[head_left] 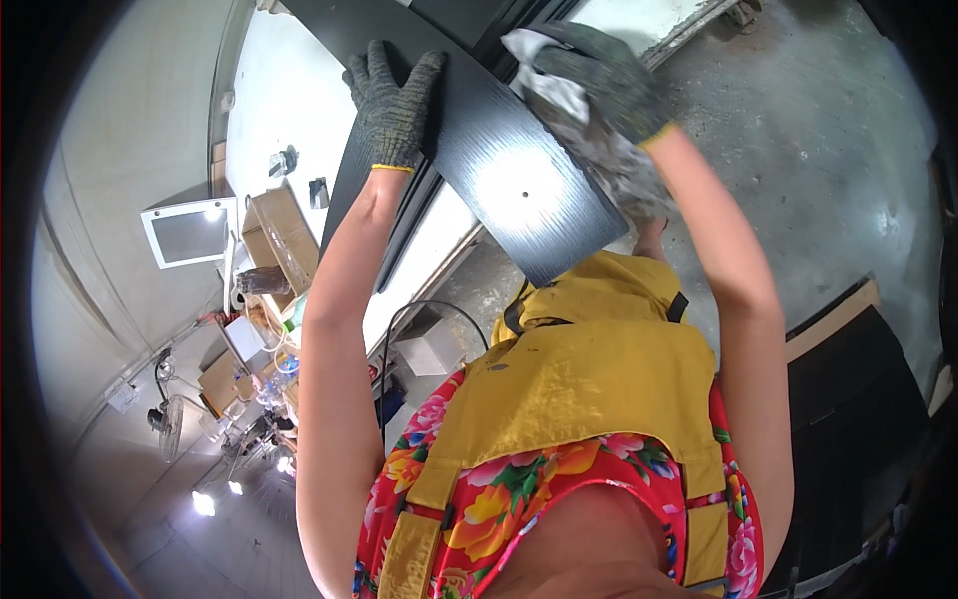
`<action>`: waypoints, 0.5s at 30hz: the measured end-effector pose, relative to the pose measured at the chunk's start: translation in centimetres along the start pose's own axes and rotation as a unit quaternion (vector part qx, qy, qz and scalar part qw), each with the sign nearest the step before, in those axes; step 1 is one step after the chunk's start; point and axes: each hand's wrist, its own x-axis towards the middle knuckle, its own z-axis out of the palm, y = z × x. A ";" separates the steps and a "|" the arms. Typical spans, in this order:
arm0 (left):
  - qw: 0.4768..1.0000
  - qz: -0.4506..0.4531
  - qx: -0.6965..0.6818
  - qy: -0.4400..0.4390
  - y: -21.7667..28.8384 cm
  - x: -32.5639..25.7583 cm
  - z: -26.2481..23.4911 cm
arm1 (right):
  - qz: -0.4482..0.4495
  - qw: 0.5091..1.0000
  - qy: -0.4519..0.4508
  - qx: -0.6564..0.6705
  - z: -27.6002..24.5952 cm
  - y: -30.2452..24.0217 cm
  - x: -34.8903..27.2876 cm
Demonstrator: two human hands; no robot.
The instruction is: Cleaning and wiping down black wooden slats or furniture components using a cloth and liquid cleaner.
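Observation:
A long black board [499, 140] with a fine wood-grain surface slants across the upper middle, a bright reflection and a small dark hole near its near end. My left hand [389, 110], in a dark knitted glove with a yellow cuff, lies on the board's left edge with its fingers spread. My right hand [614, 90], gloved the same way and slightly blurred, grips a crumpled grey-and-white rag [589, 135]. The rag hangs down along the board's right edge. The fingertips of that hand are partly hidden by the cloth.
More black boards [399, 215] lie beneath on a white worktable [284, 110]. Left stand a cardboard box [279, 235], a white-framed panel [190, 235] and a fan [172, 427]. A box [429, 344] sits on the floor below the table. Dark sheets [858, 389] lie at right.

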 end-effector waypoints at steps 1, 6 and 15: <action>0.999 0.027 0.036 0.004 -0.1 -0.1 0.2 | -0.155 0.975 -0.014 -0.157 0.9 1.0 2.0; 0.995 0.080 0.064 0.006 -1.5 0.4 0.6 | -0.312 0.863 -0.014 -0.397 2.4 5.9 6.0; 0.988 0.137 0.061 0.024 -5.1 0.9 1.8 | -0.280 0.887 -0.085 -0.357 1.0 3.1 -1.3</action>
